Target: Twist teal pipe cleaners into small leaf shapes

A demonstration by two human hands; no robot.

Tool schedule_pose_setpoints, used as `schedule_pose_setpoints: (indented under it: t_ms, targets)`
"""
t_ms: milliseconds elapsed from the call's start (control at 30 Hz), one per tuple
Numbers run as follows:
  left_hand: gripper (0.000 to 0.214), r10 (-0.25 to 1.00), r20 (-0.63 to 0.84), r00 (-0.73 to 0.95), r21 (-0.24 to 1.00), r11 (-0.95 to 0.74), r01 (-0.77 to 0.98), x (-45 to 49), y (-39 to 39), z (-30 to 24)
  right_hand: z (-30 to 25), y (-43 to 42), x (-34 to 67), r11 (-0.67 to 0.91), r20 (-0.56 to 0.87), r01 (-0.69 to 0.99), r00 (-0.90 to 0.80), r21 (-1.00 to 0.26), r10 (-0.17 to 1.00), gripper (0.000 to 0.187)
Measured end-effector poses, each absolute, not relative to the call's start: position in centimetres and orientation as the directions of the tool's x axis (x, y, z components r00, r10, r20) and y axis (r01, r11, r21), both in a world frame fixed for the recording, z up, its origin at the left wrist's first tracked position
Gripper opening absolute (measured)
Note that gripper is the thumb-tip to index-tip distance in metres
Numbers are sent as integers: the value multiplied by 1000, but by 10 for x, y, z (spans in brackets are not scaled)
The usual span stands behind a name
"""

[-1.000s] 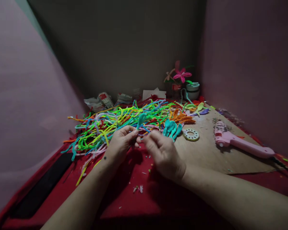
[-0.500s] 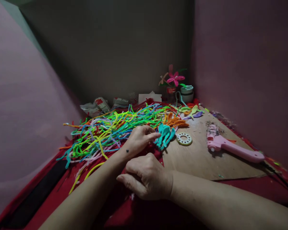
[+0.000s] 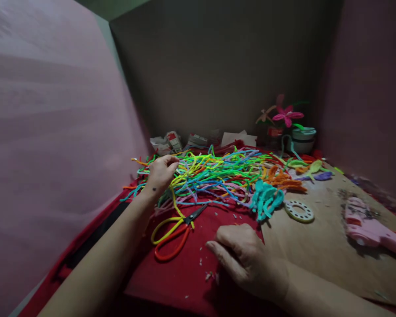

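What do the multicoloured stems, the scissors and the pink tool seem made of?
Thin multicoloured stems: matte, probably chenille fibre, judging by fuzzy edges; any wire hidden.
Red-handled scissors: thin dark blades look metal; smooth, bright handle is probably plastic.
Pink long-handled tool: likely plastic, given smooth, evenly coloured casing.

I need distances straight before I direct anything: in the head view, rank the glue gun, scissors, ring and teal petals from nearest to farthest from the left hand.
From the left hand:
1. Scissors: below, slightly right.
2. Teal petals: right.
3. Ring: just right of the petals.
4. Glue gun: far right.
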State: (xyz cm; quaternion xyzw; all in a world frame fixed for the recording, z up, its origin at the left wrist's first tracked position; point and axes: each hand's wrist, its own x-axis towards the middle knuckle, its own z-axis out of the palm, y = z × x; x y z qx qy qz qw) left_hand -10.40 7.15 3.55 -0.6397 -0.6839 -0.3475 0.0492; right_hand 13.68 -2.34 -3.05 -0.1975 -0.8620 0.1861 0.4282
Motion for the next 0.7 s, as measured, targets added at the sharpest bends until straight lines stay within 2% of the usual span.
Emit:
schedule_pose_setpoints:
  t_ms: [100, 333, 400, 500, 567, 700]
  targets:
    - [29, 863, 488, -131, 366, -66, 928, -119, 77, 28, -31, -24, 135, 847, 661, 195, -548, -495, 513, 29]
    - [28, 933, 332, 140, 163, -203, 965, -107, 73, 4, -30, -26, 136, 849, 650, 255, -553, -464, 521, 30]
    - [23, 937, 276, 212, 92, -245, 965, -100, 69, 1, -32, -25, 135, 858, 648, 269, -567, -438, 509, 31]
    - [24, 935, 198, 295, -5, -300, 954, -90, 63, 0, -34, -23, 132, 895, 722, 240, -530, -375, 445, 36]
    - [24, 930, 157, 331, -51, -327, 944, -84, 58, -2, -35, -22, 131, 916, 771, 218, -494, -337, 402, 40]
    - [25, 931, 100, 350, -173, -330, 928, -76, 43, 1, -40, -21, 130, 887, 700, 306, -546, -345, 460, 38]
